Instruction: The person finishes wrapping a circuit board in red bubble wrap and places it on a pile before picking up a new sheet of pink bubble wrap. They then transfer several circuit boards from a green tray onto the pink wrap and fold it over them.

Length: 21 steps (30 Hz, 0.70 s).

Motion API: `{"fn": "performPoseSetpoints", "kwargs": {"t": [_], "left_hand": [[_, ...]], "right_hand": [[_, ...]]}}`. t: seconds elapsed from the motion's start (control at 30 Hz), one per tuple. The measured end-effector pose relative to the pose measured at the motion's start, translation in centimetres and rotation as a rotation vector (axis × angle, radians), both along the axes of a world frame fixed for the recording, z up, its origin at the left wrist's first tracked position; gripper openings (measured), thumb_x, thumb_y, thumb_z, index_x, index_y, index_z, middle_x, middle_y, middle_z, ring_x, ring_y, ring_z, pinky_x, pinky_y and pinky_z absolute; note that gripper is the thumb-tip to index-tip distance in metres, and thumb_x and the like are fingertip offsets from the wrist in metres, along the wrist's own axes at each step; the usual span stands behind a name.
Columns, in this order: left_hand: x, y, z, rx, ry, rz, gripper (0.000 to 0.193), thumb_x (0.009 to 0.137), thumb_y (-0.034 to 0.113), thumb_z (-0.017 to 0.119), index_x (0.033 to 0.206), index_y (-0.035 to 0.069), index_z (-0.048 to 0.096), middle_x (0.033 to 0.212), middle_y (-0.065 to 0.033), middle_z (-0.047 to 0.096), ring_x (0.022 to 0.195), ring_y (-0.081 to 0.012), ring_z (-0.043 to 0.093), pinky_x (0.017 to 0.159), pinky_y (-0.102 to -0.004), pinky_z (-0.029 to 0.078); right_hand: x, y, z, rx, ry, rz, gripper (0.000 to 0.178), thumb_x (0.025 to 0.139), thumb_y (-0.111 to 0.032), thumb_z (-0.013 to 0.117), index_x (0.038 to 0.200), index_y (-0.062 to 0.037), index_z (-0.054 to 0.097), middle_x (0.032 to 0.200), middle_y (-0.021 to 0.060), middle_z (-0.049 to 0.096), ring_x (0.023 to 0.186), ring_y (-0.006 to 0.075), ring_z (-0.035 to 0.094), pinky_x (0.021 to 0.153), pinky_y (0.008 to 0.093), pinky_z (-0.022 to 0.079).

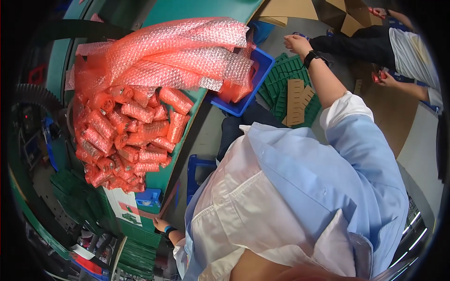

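Note:
My left hand [161,225] is low at the left, beside the near end of the green table [180,145], with its fingers closed. A thin pinkish strip [148,215] meets its fingertips; what it belongs to is unclear. My right hand [296,44] is raised off to the right, away from the table, its fingers curled in and nothing visible in them. Below it in the picture lie green slotted plastic panels [276,84]. A large heap of red bubble-wrapped rolls [136,136] covers the table, with long red bubble-wrap sheets [173,51] above it.
A blue bin [242,108] holding red wrap stands against the table. Slotted cardboard strips [295,100] rest on the green panels. Open cardboard boxes [347,16] and another person [412,54], holding small red items, are at the upper right. A small blue tray [148,196] sits near my left hand.

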<state>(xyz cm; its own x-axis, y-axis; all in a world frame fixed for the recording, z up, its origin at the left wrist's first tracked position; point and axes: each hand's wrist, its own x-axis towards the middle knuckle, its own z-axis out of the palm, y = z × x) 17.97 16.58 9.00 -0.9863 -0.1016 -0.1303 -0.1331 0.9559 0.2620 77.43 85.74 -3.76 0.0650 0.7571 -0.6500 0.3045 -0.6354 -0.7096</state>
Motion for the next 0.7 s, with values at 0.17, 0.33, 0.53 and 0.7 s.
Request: {"fn": "performPoseSetpoints", "kwargs": {"t": [0.17, 0.33, 0.53, 0.7], "left_hand": [[3.0, 0.5, 0.0, 0.056, -0.035, -0.031, 0.037, 0.089, 0.019, 0.052, 0.119, -0.003, 0.054, 0.119, -0.0171, 0.057, 0.104, -0.0264, 0.055, 0.09, -0.0323, 0.042], [6.4, 1.3, 0.2, 0.115, -0.062, 0.091, 0.037, 0.089, 0.018, 0.054, 0.118, -0.004, 0.054, 0.117, -0.0162, 0.058, 0.102, -0.0245, 0.055, 0.089, -0.0317, 0.042], [10.0, 4.7, -1.4, 0.334, -0.081, 0.238, 0.034, 0.09, 0.02, 0.054, 0.115, -0.002, 0.056, 0.113, -0.0146, 0.059, 0.099, -0.0226, 0.055, 0.087, -0.0331, 0.043], [10.6, 2.9, -1.0, 0.321, -0.203, 0.127, 0.034, 0.091, 0.02, 0.052, 0.118, 0.0, 0.053, 0.11, -0.0117, 0.059, 0.097, -0.0204, 0.055, 0.086, -0.0316, 0.043]], "right_hand": [[-0.9, 6.6, 2.8, 0.42, -0.092, -0.046, 0.023, 0.086, -0.024, 0.055, 0.095, -0.0039, 0.063, 0.078, 0.0018, 0.06, 0.07, 0.0122, 0.056, 0.062, 0.0278, 0.046], [1.1, 19.8, 7.8, 1.21, -0.51, -0.096, 0.028, 0.085, -0.027, 0.057, 0.099, -0.0035, 0.062, 0.083, 0.0078, 0.062, 0.075, 0.02, 0.058, 0.07, 0.0304, 0.046], [5.3, 38.0, 7.6, 0.93, -0.98, 0.222, 0.042, 0.083, -0.033, 0.056, 0.114, -0.0055, 0.056, 0.116, 0.0173, 0.055, 0.107, 0.0309, 0.052, 0.09, 0.0407, 0.043], [4.3, 44.8, 5.9, 0.665, -1.098, 0.435, 0.047, 0.084, -0.036, 0.053, 0.123, -0.0103, 0.051, 0.128, 0.0185, 0.048, 0.118, 0.0349, 0.045, 0.1, 0.0414, 0.037]]}}
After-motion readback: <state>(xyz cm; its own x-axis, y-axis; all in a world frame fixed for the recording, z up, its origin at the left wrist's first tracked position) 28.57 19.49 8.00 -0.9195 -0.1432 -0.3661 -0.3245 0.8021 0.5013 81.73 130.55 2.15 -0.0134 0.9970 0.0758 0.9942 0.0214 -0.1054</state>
